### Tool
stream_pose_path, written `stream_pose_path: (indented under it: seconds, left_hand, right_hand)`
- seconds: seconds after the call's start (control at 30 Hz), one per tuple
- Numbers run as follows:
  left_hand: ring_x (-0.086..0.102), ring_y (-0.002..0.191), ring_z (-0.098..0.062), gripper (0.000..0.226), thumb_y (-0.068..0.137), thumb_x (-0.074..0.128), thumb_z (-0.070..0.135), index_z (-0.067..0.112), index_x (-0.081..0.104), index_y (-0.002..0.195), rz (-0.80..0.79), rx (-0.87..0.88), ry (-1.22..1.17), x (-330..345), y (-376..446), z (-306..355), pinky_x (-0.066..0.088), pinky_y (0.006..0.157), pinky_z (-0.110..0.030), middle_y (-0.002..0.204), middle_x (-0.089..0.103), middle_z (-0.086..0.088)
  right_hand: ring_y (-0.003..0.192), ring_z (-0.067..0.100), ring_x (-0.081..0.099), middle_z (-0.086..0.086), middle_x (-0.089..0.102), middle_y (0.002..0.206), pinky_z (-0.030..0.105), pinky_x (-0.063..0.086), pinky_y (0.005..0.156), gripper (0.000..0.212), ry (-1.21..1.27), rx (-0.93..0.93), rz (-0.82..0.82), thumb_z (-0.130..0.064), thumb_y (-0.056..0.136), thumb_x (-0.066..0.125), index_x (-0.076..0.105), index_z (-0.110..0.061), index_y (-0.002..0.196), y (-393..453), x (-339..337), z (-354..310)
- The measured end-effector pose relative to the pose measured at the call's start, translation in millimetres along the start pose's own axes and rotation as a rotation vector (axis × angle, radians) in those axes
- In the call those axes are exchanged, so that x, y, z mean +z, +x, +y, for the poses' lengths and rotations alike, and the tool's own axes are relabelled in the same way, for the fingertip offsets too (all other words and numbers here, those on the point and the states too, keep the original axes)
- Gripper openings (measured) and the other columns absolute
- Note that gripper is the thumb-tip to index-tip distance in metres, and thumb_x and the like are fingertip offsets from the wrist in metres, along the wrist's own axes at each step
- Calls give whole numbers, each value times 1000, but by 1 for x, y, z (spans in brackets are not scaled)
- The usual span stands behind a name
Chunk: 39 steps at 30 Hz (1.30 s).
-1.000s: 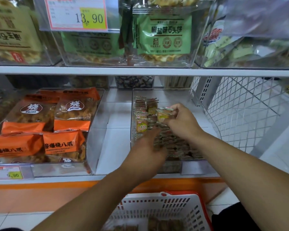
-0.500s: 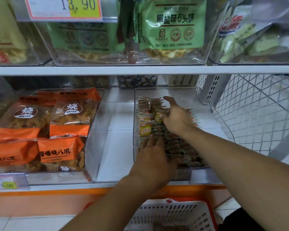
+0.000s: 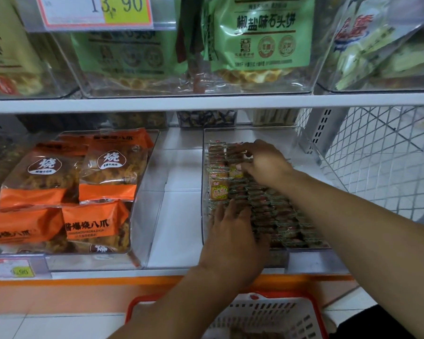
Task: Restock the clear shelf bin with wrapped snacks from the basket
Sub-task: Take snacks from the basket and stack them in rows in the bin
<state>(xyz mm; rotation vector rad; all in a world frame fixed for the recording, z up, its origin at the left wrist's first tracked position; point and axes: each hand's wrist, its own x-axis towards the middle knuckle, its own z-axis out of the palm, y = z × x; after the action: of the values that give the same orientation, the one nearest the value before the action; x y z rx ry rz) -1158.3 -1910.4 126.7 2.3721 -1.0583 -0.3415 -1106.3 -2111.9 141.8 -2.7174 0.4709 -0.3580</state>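
The clear shelf bin sits on the lower shelf, right of centre, holding rows of small wrapped snacks. My left hand lies flat, fingers spread, on the front rows of snacks. My right hand reaches deeper into the bin, its fingers pressed on the wrapped snacks at the back rows; whether it grips one I cannot tell. A yellow-labelled snack stands upright at the left side of the bin. The white basket with a red rim sits below the shelf edge; its contents are mostly hidden.
Left of the bin, another clear bin holds orange snack bags. A white wire mesh panel closes the shelf's right end. The upper shelf carries bins of green bags and a price tag.
My right hand carried a wrapped snack down and further back into the bin and now presses on the rear rows. My left hand slid forward onto the front rows. The camera moved closer.
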Motion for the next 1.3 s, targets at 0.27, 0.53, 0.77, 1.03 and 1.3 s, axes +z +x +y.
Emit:
stream_pose_path:
  seconds: [0.27, 0.53, 0.77, 1.03, 1.3]
  left_hand:
    - [16, 153, -27, 59, 96, 55, 44, 20, 46, 148, 9, 11, 41, 4, 2, -2, 21, 125, -47, 161, 33, -2]
    - [41, 137, -24, 40, 95, 63, 31, 14, 64, 131, 153, 253, -8, -9, -15, -1, 35, 116, -41, 139, 57, -6]
    - [58, 106, -30, 26, 85, 66, 28, 15, 69, 107, 165, 665, 325, 13, -78, -22, 48, 89, -43, 109, 67, -6]
    - [41, 143, -27, 63, 98, 61, 40, 20, 39, 154, -979, -61, 410, 117, -154, -130, 34, 116, -36, 158, 40, -9]
    - [35, 144, -33, 78, 99, 58, 48, 17, 20, 160, -1079, -323, 270, 228, -203, -173, 32, 117, -48, 159, 32, -14]
  right_hand:
    - [103, 30, 64, 11, 68, 123, 25, 42, 76, 51, 135, 67, 17, -32, 96, 67, 50, -24, 143, -2, 15, 4]
    - [108, 24, 61, 9, 61, 127, 22, 45, 84, 53, 247, 141, 137, -16, 91, 66, 51, -22, 142, -25, 2, -9]
    - [73, 19, 54, 17, 63, 86, 30, 45, 64, 9, 266, -602, 638, 6, 86, 59, 66, 1, 83, -112, -42, -43]
    - [113, 26, 60, 6, 62, 125, 38, 52, 91, 34, -128, -451, -812, -10, 89, 62, 63, -20, 121, -291, 115, -18]
    - [140, 41, 31, 17, 23, 160, 48, 39, 110, 97, -92, 234, -1133, -28, 89, 74, 8, -21, 160, -376, 254, 34]
